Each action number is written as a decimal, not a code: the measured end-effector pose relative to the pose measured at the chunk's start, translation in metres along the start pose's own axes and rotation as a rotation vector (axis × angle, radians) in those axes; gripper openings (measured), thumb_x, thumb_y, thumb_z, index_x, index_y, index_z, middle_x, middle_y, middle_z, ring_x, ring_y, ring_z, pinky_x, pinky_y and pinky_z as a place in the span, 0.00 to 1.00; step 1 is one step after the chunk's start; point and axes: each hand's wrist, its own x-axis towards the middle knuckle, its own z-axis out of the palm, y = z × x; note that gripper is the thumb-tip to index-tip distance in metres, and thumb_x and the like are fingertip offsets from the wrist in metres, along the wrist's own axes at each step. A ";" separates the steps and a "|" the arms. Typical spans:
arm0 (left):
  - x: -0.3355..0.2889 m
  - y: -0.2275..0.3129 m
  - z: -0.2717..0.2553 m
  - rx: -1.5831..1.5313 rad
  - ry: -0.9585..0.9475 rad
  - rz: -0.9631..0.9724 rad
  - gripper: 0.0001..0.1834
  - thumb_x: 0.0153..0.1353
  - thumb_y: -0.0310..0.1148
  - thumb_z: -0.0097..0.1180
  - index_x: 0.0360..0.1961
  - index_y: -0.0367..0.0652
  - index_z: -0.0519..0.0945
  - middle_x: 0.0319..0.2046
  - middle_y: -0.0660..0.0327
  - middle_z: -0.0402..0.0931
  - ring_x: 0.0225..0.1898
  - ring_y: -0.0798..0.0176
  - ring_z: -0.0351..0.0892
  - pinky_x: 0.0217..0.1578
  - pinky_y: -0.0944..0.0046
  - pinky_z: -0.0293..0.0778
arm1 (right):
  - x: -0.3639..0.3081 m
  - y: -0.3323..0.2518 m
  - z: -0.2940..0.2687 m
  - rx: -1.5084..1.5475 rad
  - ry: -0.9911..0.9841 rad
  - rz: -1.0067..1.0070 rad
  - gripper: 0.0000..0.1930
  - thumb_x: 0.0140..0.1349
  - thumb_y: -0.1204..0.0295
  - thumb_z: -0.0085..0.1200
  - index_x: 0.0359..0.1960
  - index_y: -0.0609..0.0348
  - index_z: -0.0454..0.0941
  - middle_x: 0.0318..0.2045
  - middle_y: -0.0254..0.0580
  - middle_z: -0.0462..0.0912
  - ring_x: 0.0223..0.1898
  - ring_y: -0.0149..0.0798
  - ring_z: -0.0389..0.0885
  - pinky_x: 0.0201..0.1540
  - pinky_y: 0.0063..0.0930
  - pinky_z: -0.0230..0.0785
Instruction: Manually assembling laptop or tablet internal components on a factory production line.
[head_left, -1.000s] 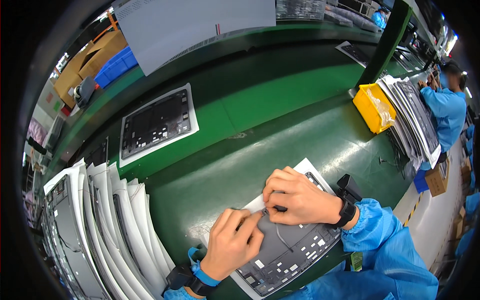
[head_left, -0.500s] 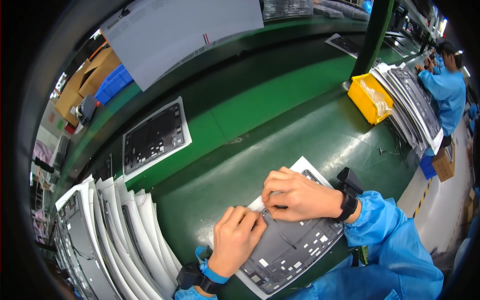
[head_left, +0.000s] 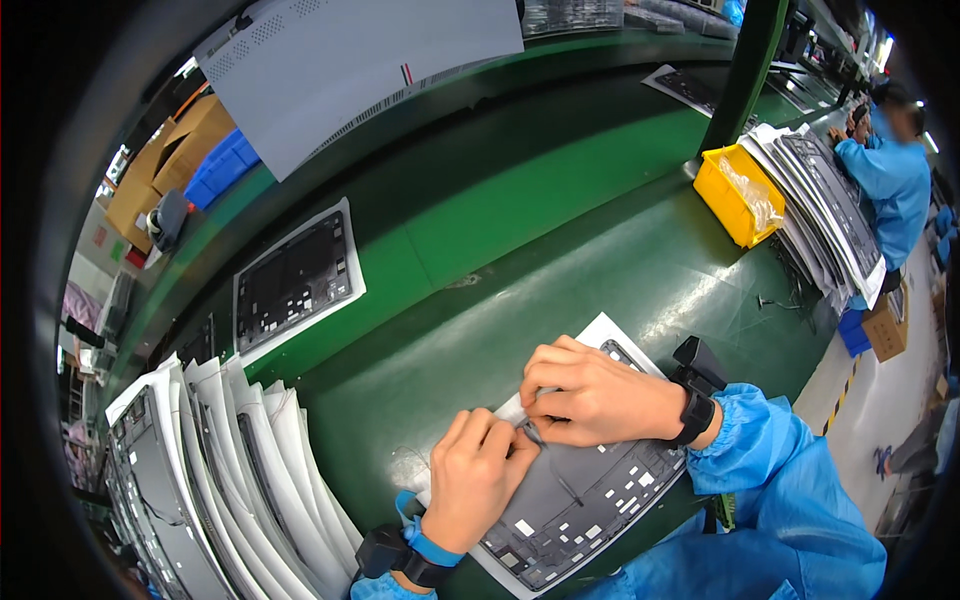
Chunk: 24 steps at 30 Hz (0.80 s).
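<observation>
A dark grey flat device panel [head_left: 600, 462] with many small white stickers lies on a white foam sheet [head_left: 603, 326] in front of me. My left hand [head_left: 474, 470] and my right hand [head_left: 585, 395] meet over its far edge, fingertips almost touching. Both hands are closed in a pinch around a thin dark cable [head_left: 533, 433], whose end is hidden by the fingers. Part of a dark cable lies across the middle of the panel. A fine wire loops out on the bench beyond the left hand.
At left stands a stack of similar panels [head_left: 150, 470] interleaved with white sheets. Another panel [head_left: 297, 272] lies on the green ledge. A yellow bin [head_left: 735, 205] with clear bags sits beside a second stack [head_left: 825, 185] at right, near a person in blue [head_left: 890, 190].
Both hands stay at the panel's far edge; the left fingertips have shifted slightly toward the right hand. The cable between the fingers now shows bent up. My view has turned slightly.
</observation>
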 end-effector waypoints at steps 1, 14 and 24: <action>0.000 -0.001 0.001 -0.004 0.002 -0.003 0.12 0.45 0.20 0.70 0.22 0.38 0.75 0.23 0.58 0.70 0.25 0.55 0.73 0.24 0.57 0.70 | -0.001 -0.001 0.000 -0.001 -0.005 0.001 0.07 0.51 0.78 0.68 0.23 0.61 0.80 0.37 0.36 0.81 0.42 0.40 0.80 0.45 0.35 0.71; 0.002 -0.010 -0.011 0.014 0.028 -0.014 0.12 0.45 0.21 0.71 0.25 0.37 0.76 0.25 0.56 0.71 0.28 0.50 0.74 0.29 0.55 0.72 | 0.008 0.004 0.007 0.020 0.097 0.000 0.06 0.50 0.79 0.66 0.24 0.61 0.80 0.33 0.36 0.81 0.38 0.41 0.80 0.40 0.36 0.74; -0.001 0.010 -0.053 -0.121 -0.413 -0.394 0.09 0.66 0.32 0.63 0.34 0.37 0.80 0.22 0.52 0.75 0.24 0.49 0.77 0.30 0.52 0.73 | -0.004 0.023 -0.025 -0.013 0.431 0.147 0.05 0.53 0.75 0.62 0.24 0.64 0.81 0.29 0.43 0.80 0.32 0.48 0.82 0.35 0.41 0.77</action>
